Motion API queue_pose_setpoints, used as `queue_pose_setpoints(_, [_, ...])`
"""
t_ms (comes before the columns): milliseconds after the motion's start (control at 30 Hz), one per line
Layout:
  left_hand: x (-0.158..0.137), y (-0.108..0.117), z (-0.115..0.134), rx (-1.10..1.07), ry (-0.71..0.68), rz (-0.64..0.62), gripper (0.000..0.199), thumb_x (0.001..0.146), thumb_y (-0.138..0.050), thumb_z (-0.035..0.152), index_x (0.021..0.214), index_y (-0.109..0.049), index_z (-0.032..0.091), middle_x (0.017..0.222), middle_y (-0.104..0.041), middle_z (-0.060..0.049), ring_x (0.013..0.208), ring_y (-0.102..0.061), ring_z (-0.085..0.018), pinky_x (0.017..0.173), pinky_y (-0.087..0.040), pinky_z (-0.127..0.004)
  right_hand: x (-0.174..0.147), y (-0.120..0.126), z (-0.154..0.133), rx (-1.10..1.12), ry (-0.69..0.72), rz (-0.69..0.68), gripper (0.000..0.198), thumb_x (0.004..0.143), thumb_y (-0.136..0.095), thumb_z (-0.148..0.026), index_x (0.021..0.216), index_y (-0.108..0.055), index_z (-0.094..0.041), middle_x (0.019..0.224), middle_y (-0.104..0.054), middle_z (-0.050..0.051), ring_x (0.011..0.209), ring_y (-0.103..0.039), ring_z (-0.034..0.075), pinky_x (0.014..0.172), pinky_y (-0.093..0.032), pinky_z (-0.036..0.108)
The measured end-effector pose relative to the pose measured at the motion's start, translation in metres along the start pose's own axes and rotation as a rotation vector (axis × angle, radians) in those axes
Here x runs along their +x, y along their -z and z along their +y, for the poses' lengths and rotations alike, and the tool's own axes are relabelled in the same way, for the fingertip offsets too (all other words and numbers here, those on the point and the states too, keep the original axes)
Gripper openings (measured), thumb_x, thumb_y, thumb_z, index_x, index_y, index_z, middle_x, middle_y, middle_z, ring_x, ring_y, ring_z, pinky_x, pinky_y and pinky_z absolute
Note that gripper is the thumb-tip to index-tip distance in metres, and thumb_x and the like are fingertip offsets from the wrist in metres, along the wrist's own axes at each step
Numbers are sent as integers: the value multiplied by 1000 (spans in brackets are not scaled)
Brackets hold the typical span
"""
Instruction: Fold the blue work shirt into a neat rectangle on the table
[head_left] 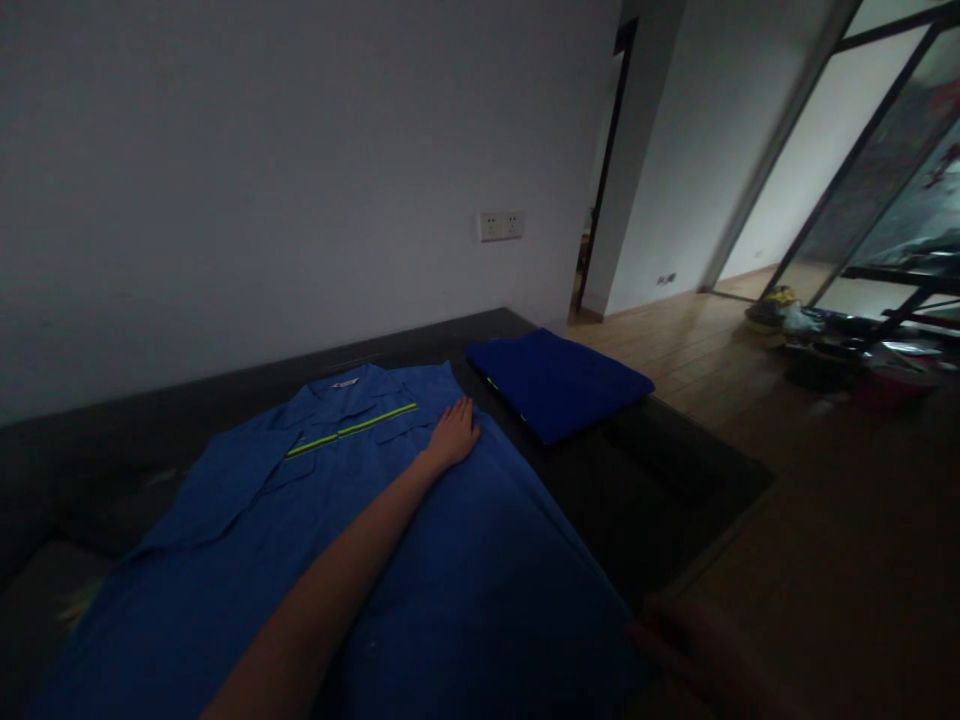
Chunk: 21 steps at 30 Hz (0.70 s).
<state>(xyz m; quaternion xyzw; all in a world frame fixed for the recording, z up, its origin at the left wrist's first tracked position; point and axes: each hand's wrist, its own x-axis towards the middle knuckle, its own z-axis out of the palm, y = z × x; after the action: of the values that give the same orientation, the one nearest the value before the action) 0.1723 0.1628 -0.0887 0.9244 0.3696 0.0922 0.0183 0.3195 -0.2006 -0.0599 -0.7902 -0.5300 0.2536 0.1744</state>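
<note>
A blue work jacket (300, 510) with a yellow-green stripe across its chest lies spread out, collar toward the wall. My left hand (454, 432) rests flat on it near the shoulder, fingers stretched out. In the dark lower right corner, my right hand (686, 640) is at the jacket's edge, its fingers closed on the cloth as far as the dim light shows. Beyond my left hand lies a folded, deeper blue garment (559, 380), touched by neither hand.
Both garments lie on a low dark surface (667, 490) against a pale wall (300, 180) with a double socket (501, 226). Wooden flooring (697, 345) runs off to the right. Bags and basins (840, 345) stand on it near a glass partition.
</note>
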Motion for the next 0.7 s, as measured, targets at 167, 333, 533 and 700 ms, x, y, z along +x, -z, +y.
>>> queue_pose_setpoints(167, [8, 3, 3, -5, 54, -43, 58, 89, -34, 28, 140, -28, 3, 146, -31, -18, 136, -28, -25, 111, -24, -41, 0, -8, 13, 60, -30, -41, 43, 76, -52, -57, 55, -55, -19, 52, -56, 1, 49, -50, 12, 47, -34, 22])
queue_pose_setpoints(333, [4, 7, 11, -6, 82, 54, 54, 87, -35, 21, 138, -32, 5, 143, -37, -17, 133, -34, -24, 110, -25, -40, -2, -10, 9, 131, -91, -106, 52, 78, -42, -64, 56, -54, -19, 52, -55, 2, 46, -50, 11, 43, -34, 21])
queue_pose_setpoints(533, [-6, 16, 19, 5, -48, 175, 50, 85, -40, 16, 135, -41, 18, 143, -40, -10, 132, -35, -24, 109, -26, -44, -7, 0, 2, 274, -39, -178, 59, 83, -31, -65, 64, -61, -18, 61, -64, 6, 55, -59, 15, 52, -44, 23])
queue_pose_setpoints(700, [-11, 14, 29, -27, -83, 93, 46, 90, -39, 27, 135, -40, 15, 145, -36, -13, 136, -26, -25, 110, -26, -45, -9, 7, 0, 276, -63, -221, 57, 82, -34, -65, 66, -63, -18, 62, -66, 6, 57, -61, 15, 53, -46, 23])
